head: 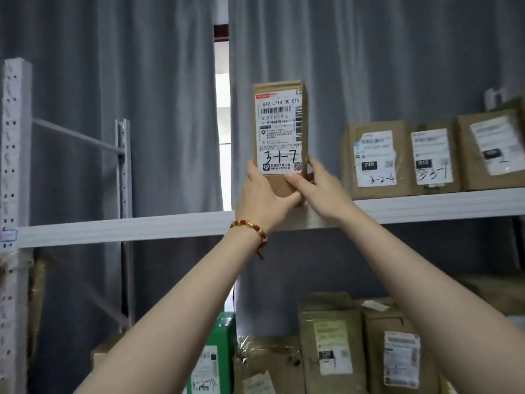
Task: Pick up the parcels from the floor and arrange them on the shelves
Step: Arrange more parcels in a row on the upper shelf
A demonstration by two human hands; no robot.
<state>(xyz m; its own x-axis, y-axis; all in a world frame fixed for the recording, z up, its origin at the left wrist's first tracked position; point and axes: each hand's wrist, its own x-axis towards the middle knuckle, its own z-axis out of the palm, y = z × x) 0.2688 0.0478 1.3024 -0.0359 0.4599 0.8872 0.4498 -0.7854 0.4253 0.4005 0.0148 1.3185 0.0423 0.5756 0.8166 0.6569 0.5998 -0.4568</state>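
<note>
Two hands clamped the base of a tall, brown cardboard parcel [279, 123] standing upright at the front edge of the white metal shelf [127, 228]. The left hand [261, 194] wrapped its fingers round the left side, while the right hand [321, 189] pinched the right side, thumb across the front. Three squat cardboard boxes [375, 157] lined the shelf's right end.

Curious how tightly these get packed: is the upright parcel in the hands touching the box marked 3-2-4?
Apart. The head view shows grey curtain between the upright parcel and the 3-2-4 box.
</note>
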